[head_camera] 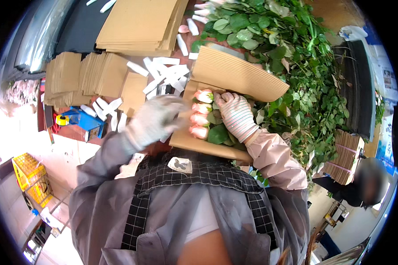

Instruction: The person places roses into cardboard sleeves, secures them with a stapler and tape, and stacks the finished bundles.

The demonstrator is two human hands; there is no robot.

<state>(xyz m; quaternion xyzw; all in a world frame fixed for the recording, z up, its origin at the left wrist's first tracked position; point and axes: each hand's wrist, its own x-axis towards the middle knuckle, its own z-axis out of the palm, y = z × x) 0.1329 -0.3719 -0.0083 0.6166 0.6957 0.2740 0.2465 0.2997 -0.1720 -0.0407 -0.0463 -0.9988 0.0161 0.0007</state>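
Several pink roses [200, 118] lie in a column on a sheet of corrugated cardboard [199, 143], heads to the left and leaves to the right. The ribbed far flap [232, 71] of that cardboard stands raised. My right hand [236, 114], in a striped knit glove, rests over the stems with its fingers curled by the topmost rose head. My left hand [157, 119], also gloved, is blurred just left of the rose heads; whether it holds anything is unclear. White foam sleeves [167, 74] lie in a loose pile beyond it.
Rose stems with leaves [305, 89] heap along the right. Cardboard sheets [136, 25] are stacked at the back, with smaller pieces [102, 73] at left. A blue tape dispenser [89, 122] sits near the left edge. A person [368, 185] is at far right by bundled cardboard [344, 155].
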